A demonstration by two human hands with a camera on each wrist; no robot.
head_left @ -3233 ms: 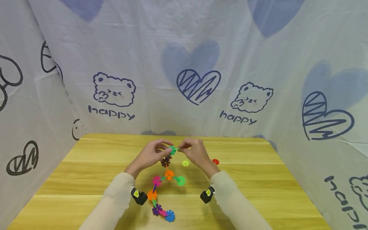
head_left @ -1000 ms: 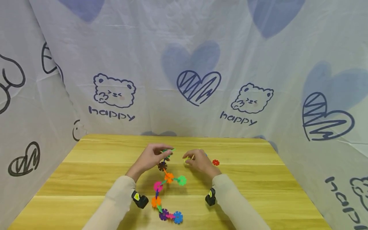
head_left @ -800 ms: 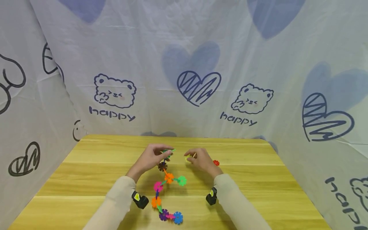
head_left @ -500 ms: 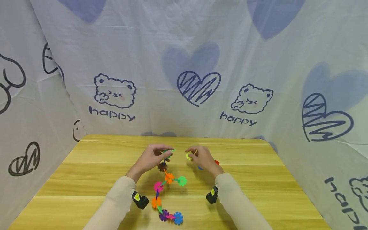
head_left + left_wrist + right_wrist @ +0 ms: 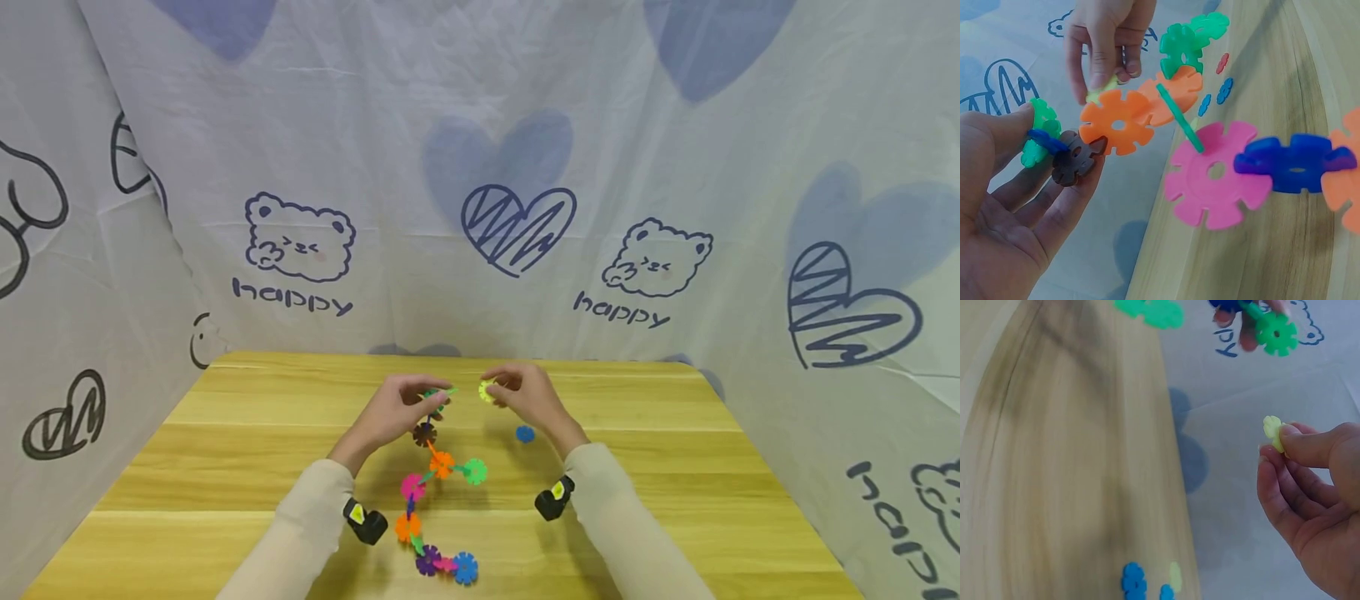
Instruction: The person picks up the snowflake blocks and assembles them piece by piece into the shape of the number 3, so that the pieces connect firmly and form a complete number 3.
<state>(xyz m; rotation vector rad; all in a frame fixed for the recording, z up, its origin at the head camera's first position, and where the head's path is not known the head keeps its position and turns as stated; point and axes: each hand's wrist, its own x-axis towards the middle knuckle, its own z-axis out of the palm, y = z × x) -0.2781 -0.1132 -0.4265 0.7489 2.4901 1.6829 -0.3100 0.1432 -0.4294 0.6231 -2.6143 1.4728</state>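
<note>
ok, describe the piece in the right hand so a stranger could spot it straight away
On the wooden table, both hands are raised near the far edge. The right hand pinches a small yellow-green flower-shaped disc at its fingertips. It is a single loose piece held apart from the multicoloured chain in the left hand.

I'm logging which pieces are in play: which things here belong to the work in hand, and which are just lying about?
In hand:
left hand holding the top of the snowflake-disc chain
right hand pinching a yellow-green disc

Lying about:
loose blue disc on the wooden table
printed cloth backdrop
</note>
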